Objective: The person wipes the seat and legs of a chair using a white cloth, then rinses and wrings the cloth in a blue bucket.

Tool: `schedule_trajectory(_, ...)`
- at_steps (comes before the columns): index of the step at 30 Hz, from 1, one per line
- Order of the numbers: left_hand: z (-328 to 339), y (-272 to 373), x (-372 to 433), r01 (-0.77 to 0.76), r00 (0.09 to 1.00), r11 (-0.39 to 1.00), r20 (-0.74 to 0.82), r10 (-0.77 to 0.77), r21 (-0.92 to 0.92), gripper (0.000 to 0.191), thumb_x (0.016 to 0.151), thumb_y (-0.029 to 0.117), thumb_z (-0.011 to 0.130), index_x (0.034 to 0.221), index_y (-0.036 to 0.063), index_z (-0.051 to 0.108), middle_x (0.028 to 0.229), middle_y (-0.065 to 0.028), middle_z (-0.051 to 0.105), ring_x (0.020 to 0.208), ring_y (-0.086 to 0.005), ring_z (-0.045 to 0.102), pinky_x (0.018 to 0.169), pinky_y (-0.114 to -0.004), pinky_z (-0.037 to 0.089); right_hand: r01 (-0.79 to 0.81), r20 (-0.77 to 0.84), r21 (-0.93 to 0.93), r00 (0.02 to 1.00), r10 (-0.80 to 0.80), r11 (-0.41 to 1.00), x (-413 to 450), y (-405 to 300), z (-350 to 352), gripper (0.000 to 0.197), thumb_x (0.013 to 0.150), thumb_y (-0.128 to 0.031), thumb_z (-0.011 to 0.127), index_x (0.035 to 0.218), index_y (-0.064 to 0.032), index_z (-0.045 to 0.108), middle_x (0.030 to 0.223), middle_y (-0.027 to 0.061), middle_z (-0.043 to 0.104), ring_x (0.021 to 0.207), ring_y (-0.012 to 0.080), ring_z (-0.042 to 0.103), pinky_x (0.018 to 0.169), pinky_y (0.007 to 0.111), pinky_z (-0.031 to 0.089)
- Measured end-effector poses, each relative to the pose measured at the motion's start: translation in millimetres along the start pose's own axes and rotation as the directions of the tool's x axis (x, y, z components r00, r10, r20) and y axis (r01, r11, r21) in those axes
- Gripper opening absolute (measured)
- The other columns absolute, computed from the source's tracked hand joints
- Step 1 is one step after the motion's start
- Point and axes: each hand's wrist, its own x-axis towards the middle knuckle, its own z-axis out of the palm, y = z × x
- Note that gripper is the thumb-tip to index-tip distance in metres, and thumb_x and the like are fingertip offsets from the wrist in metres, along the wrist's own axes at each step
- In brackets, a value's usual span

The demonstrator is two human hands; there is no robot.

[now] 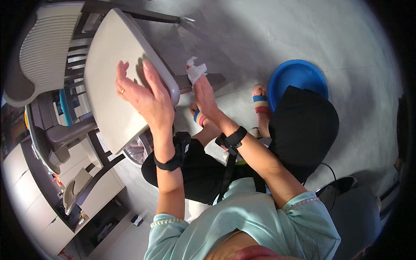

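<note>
My left hand (146, 97) is spread over a cream panel with a grey rim (110, 65), apparently a chair seat. It holds nothing and wears a ring; whether the fingertips touch the panel I cannot tell. To the right of the panel's edge, my right hand (205, 97) grips a crumpled white tissue (196, 71), with most of its fingers hidden by the tissue. Each wrist carries a black strap with a small device. Below the right hand, my feet in striped slippers (261, 104) rest on the grey floor.
A blue plastic basin (299, 70) stands on the floor, partly covered by my right knee. At the left are a ribbed chair back (47, 48), a grey-armed chair (70, 131) and white drawers (31, 182). A lined bin (138, 151) sits under the panel.
</note>
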Motion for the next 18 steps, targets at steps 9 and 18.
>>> schedule_trajectory(9, 3.5, -3.9, -2.5, 0.021, 0.999, 0.998, 0.033, -0.019, -0.065, 0.04, 0.089, 0.029, 0.043, 0.119, 0.0029, 0.039, 0.114, -0.0119, 0.047, 0.096, -0.0192, 0.048, 0.08, -0.031, 0.038, -0.177, -0.041, -0.102, 0.984, 0.174, 0.979, -20.5, 115.1, -20.5, 0.037, 0.087, -0.018, 0.026, 0.115, -0.0038, 0.045, 0.111, 0.0184, 0.046, 0.1, 0.0367, 0.042, 0.087, 0.04, 0.031)
schedule_trajectory(18, 4.3, -3.9, -1.1, 0.049, 0.996, 0.99, 0.085, -0.038, -0.135, 0.038, 0.09, 0.023, 0.039, 0.121, 0.0006, 0.035, 0.114, -0.0165, 0.044, 0.108, -0.025, 0.039, 0.091, -0.038, 0.031, -0.14, -0.052, -0.423, 0.99, 0.131, 0.895, -29.4, 185.9, -38.3, 0.019, 0.083, -0.013, 0.036, 0.094, 0.0009, 0.042, 0.098, 0.0204, 0.046, 0.092, 0.0392, 0.046, 0.077, 0.041, 0.039)
